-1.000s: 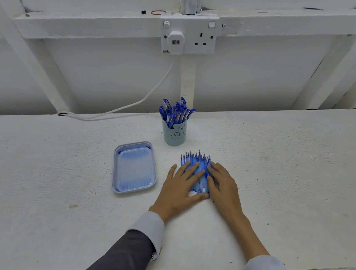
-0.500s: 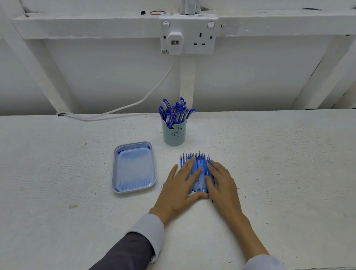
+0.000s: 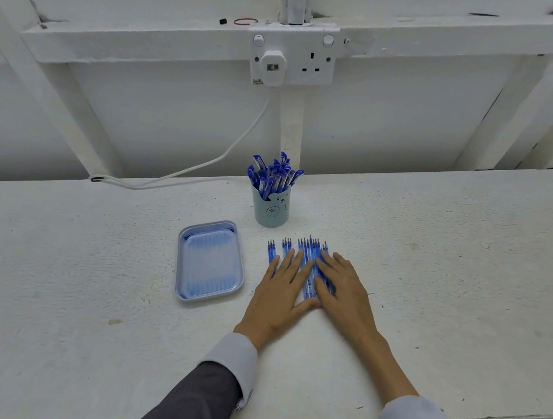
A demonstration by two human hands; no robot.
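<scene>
Both hands were down flat on the table (image 3: 445, 272)! The left hand (image 3: 281, 295) lay with fingers straight and spread, pressing on the row of loose blue pens (image 3: 311, 248). The right hand (image 3: 345, 290) pressed close beside it, fingers straight too. Neither hand curled round anything. The pens lay side by side under the fingers, tips poking out just beyond the fingertips, a couple out at the left hand's outer edge. Just left of the left hand sat the blue tray (image 3: 180, 268). Beyond the fingertips stood the cup (image 3: 270, 209), stuffed with capped pens (image 3: 273, 172).
</scene>
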